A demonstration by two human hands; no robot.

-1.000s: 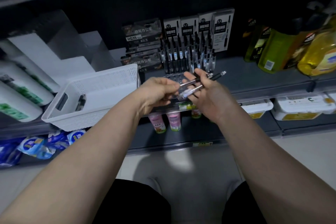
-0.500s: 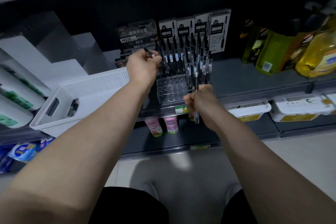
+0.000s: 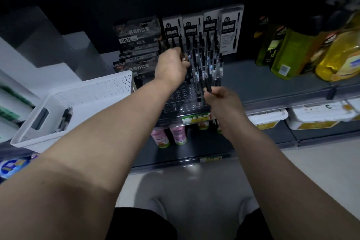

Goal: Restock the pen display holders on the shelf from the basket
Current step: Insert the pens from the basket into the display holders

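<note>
Right, both hands are at the clear pen holder at frame centre, on the shelf. Left hand is closed in a narrow grip around a pen, pushing it into the upper-left rows. Right hand pinches a dark pen just above the holder's front right; more pens may sit in that fist, cannot tell.

Basket sits tilted at frame left, a few pens left inside against its near wall.

Risks:
- Back rows are packed tight. The left knuckles are touching standing pens, so a sideways nudge likely tips several.
- Light is dim and the holder is clear, so the empty holes are hard to pick out; a tip landing between holes skids.
- Two hands seating pens at once splits attention, and the right pen is held near its end, so it can swing off line.
- The basket hangs at the shelf edge; a bump from the left forearm could drop it.
</note>
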